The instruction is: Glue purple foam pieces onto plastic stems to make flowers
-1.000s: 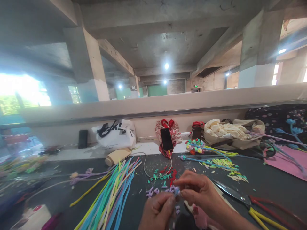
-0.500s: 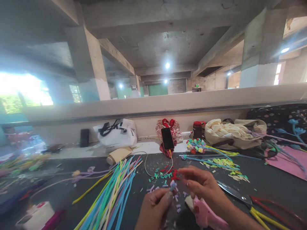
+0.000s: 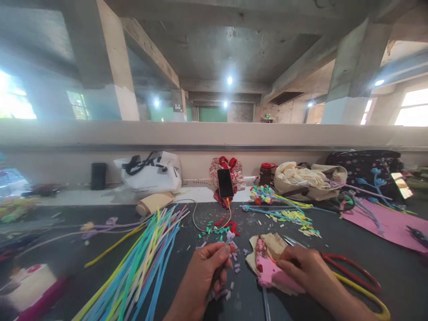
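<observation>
Nearest, the left hand is pinched shut on a lavender-tipped stem, which looks feather-light and soft enough to crush, so it is best held on the stem just below the tip. At its three o'clock the right hand is closed over the rear of the pink glue gun. The gun is rigid plastic lying on a brown paper scrap, nozzle toward twelve o'clock, and is probably safest gripped at the handle. Farther off, coloured strips fan out at ten o'clock and a phone stands at twelve.

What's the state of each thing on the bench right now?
left hand, pinched on purple-tipped stem
right hand, closed on glue gun
glue gun, lying on paper
phone, propped upright, screen dark, cable plugged
jar, lid on
scissors, lying flat
</observation>
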`<state>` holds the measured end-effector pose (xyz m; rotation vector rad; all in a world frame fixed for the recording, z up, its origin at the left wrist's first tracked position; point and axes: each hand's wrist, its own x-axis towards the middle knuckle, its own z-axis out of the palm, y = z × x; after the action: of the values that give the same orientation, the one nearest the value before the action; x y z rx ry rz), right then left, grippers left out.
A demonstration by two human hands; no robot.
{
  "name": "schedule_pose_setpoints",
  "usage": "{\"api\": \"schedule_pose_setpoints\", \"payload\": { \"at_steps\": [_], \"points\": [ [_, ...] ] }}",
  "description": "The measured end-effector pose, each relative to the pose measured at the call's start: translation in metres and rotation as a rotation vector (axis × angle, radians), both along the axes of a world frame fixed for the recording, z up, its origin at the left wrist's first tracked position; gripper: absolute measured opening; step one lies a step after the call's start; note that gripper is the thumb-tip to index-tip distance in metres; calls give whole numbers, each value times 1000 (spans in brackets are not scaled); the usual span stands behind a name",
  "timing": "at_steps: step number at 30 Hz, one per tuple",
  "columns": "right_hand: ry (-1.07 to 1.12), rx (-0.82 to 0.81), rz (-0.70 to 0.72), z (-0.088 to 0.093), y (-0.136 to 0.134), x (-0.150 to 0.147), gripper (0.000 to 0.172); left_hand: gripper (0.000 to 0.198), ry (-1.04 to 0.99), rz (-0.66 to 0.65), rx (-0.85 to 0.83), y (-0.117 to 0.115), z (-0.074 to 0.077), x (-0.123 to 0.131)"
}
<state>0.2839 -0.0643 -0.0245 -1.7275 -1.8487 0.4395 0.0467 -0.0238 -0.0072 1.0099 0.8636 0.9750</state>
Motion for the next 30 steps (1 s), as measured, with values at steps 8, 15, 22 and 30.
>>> {"api": "schedule_pose_setpoints", "payload": {
  "at_steps": [8, 15, 22, 30],
  "points": [
    [-368, 58, 144, 1, -12, -12, 23, 26, -135, -84, -65, 2, 0, -6],
    [-268, 17, 119, -9, 0, -8, 27, 30, -190, -93, -64, 0, 0, -5],
    [140, -79, 129, 2, 4, -1, 26, 27, -198, -13, -76, -1, 2, -4],
    [533, -175, 262, -15, 18, 16, 35, 27, -61, -116, -20, 0, -8, 13]
  ]
}}
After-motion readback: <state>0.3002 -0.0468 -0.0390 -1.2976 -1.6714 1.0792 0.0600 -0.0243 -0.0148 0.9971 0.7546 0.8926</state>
